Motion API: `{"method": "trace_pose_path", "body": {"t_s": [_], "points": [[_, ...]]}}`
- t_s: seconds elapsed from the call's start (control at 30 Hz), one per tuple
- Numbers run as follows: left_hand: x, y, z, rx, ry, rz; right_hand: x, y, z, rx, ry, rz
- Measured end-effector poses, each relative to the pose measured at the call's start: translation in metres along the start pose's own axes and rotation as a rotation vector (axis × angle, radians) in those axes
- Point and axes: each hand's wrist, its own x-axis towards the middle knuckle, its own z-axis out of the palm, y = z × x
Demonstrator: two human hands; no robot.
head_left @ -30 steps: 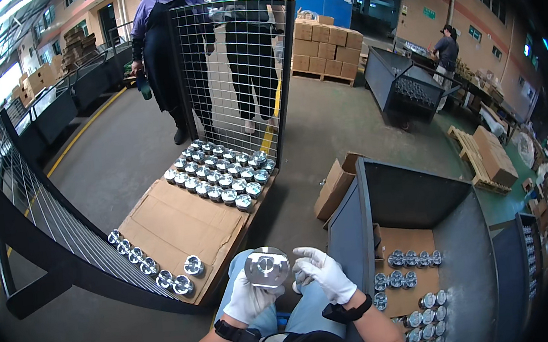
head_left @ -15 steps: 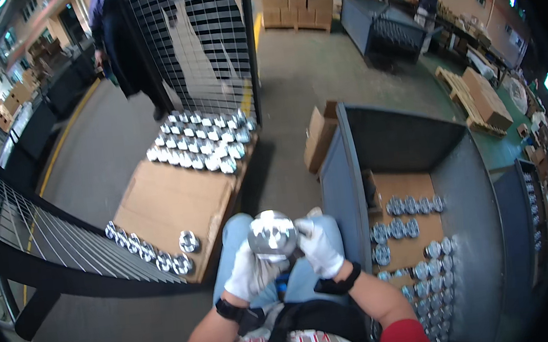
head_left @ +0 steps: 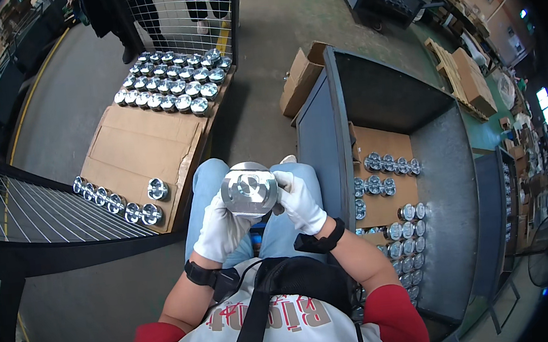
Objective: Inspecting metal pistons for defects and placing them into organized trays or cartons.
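Observation:
A shiny metal piston (head_left: 249,190) is held above my lap, its machined crown facing up. My left hand (head_left: 219,230), in a white glove, grips it from the lower left. On its right side my right hand (head_left: 299,203), gloved too, has its fingers closed against the rim. The fingertips under the piston are hidden. To the left, a cardboard sheet (head_left: 145,136) carries rows of pistons (head_left: 170,82) at its far end. Several more pistons (head_left: 115,203) line its near left edge, with a single piston (head_left: 157,189) beside them.
A deep grey metal bin (head_left: 370,73) at my right holds pistons (head_left: 406,229) on cardboard. An open cardboard box (head_left: 301,79) stands against its far left side. Wire mesh panels (head_left: 46,199) border the left cardboard. People's legs (head_left: 195,7) show behind the far mesh.
My view has tilted down, so the surroundings sit higher in the picture. Both hands still hold the piston, its crown now seen more squarely. More people's legs show behind the far mesh.

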Motion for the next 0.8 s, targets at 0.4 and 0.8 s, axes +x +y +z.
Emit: {"method": "trace_pose_path", "body": {"t_s": [0.4,0.8], "points": [[0.012,0.001,-0.031,-0.112,-0.200,-0.054,0.005,0.003,0.005,-0.008,0.012,0.043],[0.009,0.010,-0.016,-0.049,-0.167,-0.220,0.006,-0.018,0.006,-0.805,0.159,-0.925]]}}
